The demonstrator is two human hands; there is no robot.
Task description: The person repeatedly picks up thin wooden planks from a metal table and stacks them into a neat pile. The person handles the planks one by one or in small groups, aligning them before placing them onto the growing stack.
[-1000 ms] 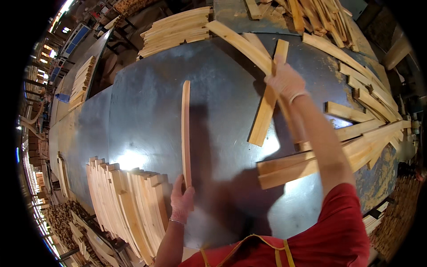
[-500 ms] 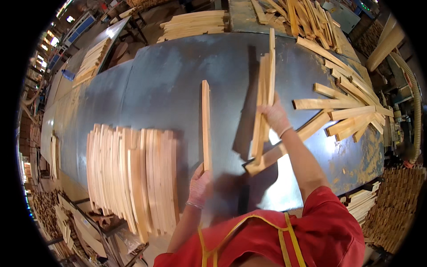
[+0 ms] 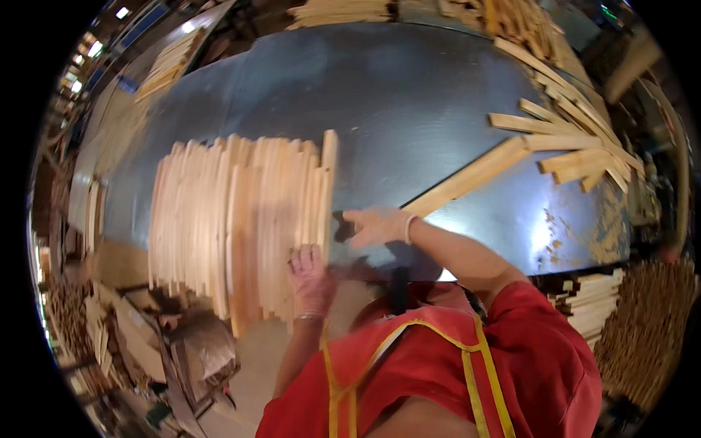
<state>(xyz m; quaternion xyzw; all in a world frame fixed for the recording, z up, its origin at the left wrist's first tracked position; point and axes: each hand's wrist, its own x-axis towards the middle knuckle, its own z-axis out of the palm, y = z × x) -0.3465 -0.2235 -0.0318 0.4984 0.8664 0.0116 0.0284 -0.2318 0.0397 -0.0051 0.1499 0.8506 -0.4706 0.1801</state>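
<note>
A wide row of pale wooden strips (image 3: 197,219) lies side by side at the left front of the dark metal table. My left hand (image 3: 310,281), in a thin glove, rests over the near part of the row's right end, its fingers lying on the strips. The outermost strip (image 3: 328,171) juts farther away than its neighbours. My gloved right hand (image 3: 380,225) hovers just right of the row, index finger stretched toward it, holding nothing. Beyond its wrist, a longer loose strip (image 3: 467,175) slants across the table.
A fanned heap of loose strips (image 3: 577,157) covers the table's right side, with sawdust (image 3: 606,237) near it. More strips are piled at the far right (image 3: 518,29) and far edge (image 3: 339,13). Stacked wood (image 3: 646,336) stands at the lower right, and a wooden frame (image 3: 171,358) at the lower left.
The single strip in my left hand and the bundle in my right have joined the row's right end. My right hand has come left and let go. The view has shifted.
</note>
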